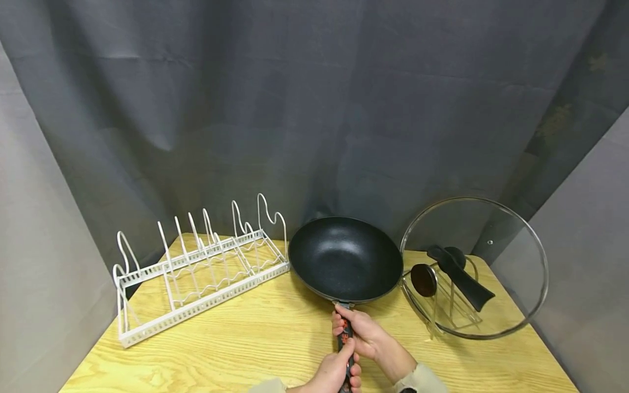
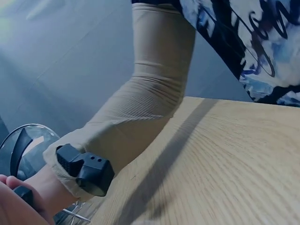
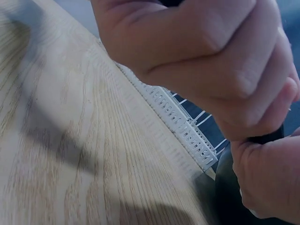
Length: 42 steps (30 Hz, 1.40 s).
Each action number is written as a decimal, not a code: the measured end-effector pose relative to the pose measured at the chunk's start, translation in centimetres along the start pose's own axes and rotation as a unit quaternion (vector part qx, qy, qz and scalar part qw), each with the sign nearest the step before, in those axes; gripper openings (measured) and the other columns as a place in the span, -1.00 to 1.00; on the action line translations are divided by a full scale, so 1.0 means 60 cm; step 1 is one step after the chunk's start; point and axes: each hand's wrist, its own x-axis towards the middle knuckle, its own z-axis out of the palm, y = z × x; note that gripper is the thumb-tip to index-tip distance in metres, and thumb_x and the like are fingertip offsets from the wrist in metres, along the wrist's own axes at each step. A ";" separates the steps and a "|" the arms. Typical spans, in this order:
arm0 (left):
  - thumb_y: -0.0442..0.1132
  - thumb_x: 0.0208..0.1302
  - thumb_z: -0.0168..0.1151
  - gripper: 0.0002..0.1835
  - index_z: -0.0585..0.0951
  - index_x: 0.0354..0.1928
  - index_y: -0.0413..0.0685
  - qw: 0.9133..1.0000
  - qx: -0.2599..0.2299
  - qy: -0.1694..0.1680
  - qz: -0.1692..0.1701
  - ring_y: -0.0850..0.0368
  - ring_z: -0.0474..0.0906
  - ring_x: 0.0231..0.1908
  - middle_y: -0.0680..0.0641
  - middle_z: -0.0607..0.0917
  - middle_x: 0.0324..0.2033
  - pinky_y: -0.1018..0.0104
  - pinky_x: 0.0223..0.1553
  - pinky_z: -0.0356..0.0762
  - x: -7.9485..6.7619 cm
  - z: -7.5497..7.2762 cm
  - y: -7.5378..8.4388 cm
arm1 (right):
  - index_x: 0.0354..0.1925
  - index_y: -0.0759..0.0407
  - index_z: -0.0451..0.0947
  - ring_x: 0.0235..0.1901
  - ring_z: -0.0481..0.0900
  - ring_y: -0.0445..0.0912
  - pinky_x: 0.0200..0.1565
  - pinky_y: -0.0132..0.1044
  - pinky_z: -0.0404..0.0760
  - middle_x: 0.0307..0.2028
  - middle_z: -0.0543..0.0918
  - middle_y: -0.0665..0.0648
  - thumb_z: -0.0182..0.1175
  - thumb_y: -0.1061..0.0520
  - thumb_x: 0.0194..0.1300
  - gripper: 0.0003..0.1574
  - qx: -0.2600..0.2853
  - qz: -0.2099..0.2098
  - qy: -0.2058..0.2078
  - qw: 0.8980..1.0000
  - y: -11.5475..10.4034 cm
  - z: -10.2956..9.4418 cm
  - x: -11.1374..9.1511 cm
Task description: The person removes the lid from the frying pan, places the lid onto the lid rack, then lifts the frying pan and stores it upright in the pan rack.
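A black wok-like frying pan (image 1: 346,259) faces up in the middle of the head view, its long dark handle (image 1: 346,327) pointing toward me. My right hand (image 1: 367,334) grips that handle close to the pan, thumb along the top. Lower down, my left hand (image 1: 335,370) wraps its fingers round the same handle. In the right wrist view, both hands hold the handle, with the dark pan (image 3: 227,192) partly hidden behind them. The pan's right rim comes close to a large glass lid (image 1: 538,295).
On the left of the wooden table (image 1: 236,338) stands a white wire rack (image 1: 196,305) with upright dividers. To the right, the glass lid leans on a small metal wire stand (image 1: 444,297) with a round dark knob (image 1: 423,280). A grey curtain (image 1: 314,109) hangs behind.
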 end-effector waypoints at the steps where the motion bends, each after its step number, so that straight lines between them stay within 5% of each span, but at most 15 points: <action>1: 0.05 0.48 -0.18 -0.62 0.35 -0.50 0.08 1.000 0.007 0.012 0.010 0.37 0.20 -0.71 0.17 0.29 -0.69 0.54 -0.60 0.25 0.000 0.002 -0.003 | -0.38 0.21 0.27 -0.57 0.36 -0.33 -0.47 -0.57 0.38 -0.57 0.39 -0.06 -0.32 0.11 0.56 -0.63 0.000 -0.002 0.006 1.000 0.001 0.001 0.000; 6: 0.06 0.45 -0.08 -0.64 0.35 -0.50 0.08 0.997 0.047 0.050 0.044 0.34 0.25 -0.73 0.14 0.31 -0.71 0.49 -0.63 0.30 0.001 0.008 -0.013 | -0.39 0.20 0.27 -0.60 0.32 -0.36 -0.52 -0.59 0.35 -0.59 0.36 -0.08 -0.23 0.12 0.54 -0.68 -0.039 -0.030 0.034 0.998 0.005 0.001 0.002; 16: 0.04 0.43 -0.06 -0.65 0.37 -0.47 0.01 0.989 0.104 0.063 0.086 0.31 0.29 -0.75 0.12 0.34 -0.72 0.47 -0.66 0.33 0.002 0.009 -0.017 | -0.42 0.15 0.28 -0.60 0.31 -0.38 -0.54 -0.60 0.36 -0.59 0.35 -0.11 -0.15 0.12 0.52 -0.69 -0.106 -0.075 0.064 0.989 0.011 0.000 0.002; 42: -0.02 0.41 -0.02 -0.67 0.41 -0.44 -0.08 0.981 0.144 0.049 0.120 0.31 0.34 -0.77 0.10 0.38 -0.73 0.48 -0.69 0.35 -0.006 0.012 -0.009 | -0.38 0.15 0.30 -0.62 0.31 -0.38 -0.56 -0.58 0.38 -0.56 0.36 -0.09 -0.27 0.13 0.55 -0.66 -0.053 -0.085 -0.005 0.995 0.007 0.012 -0.008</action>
